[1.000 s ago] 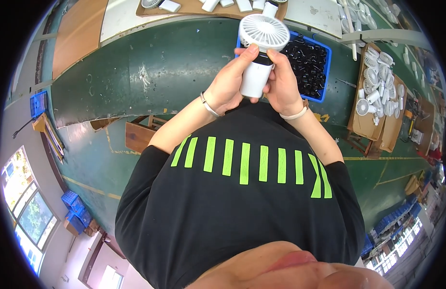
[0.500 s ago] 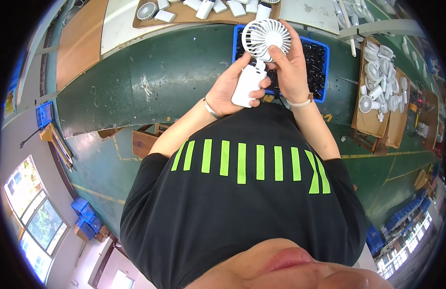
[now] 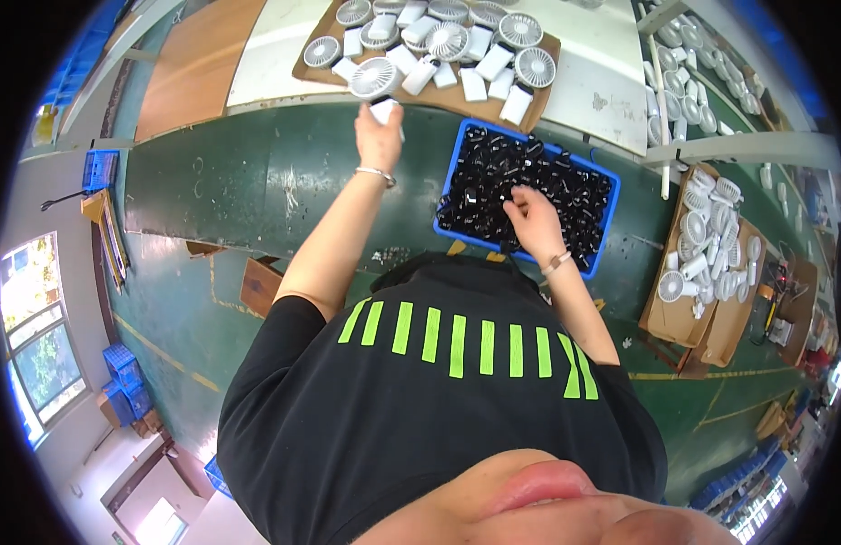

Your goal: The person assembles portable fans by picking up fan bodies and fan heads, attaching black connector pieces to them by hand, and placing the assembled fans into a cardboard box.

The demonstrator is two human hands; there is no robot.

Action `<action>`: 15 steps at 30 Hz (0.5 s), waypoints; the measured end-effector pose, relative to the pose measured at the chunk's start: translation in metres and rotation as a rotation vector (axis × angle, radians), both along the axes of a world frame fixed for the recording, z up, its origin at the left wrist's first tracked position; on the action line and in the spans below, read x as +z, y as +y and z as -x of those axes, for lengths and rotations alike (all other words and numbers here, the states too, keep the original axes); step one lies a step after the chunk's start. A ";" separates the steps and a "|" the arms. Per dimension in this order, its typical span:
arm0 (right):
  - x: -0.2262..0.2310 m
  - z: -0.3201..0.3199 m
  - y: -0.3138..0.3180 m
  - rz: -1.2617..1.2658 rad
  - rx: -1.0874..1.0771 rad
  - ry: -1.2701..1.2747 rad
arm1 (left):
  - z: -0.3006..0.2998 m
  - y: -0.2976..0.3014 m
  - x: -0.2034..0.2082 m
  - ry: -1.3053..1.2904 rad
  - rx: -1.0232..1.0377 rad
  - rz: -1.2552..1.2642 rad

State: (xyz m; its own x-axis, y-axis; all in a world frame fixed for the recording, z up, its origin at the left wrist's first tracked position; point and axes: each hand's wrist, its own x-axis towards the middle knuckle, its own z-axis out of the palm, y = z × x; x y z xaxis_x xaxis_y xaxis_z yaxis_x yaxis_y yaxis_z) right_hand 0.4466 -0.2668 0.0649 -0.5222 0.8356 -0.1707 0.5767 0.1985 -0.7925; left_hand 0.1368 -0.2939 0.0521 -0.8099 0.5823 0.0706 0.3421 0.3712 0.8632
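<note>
Left grip (image 3: 379,142) is closed round the handle of one white fan (image 3: 374,78), whose round head sits at the near edge of a cardboard tray (image 3: 539,102). Right grip (image 3: 536,224) has its fingers curled over the black parts (image 3: 579,195) in one blue bin (image 3: 611,222); whether it pinches any cannot be told. Those parts are too many and too jumbled to count.

At least seven other fan heads show in the tray, overlapping too closely for a sure total. It lies on a white sheet (image 3: 266,68), beyond the green counter (image 3: 225,186) that carries the bin. To the right, two cardboard boxes (image 3: 672,316) stand side by side, with white fans piled across them, again past counting.

Each wrist wears one band. Ten green stripes (image 3: 457,346) cross the black shirt (image 3: 457,427). Dark marks (image 3: 599,102) on the sheet are too small to read.
</note>
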 end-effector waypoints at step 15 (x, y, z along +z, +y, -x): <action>-0.007 0.024 0.119 -0.479 -0.234 -0.002 | 0.120 0.051 -0.059 0.745 -0.334 0.577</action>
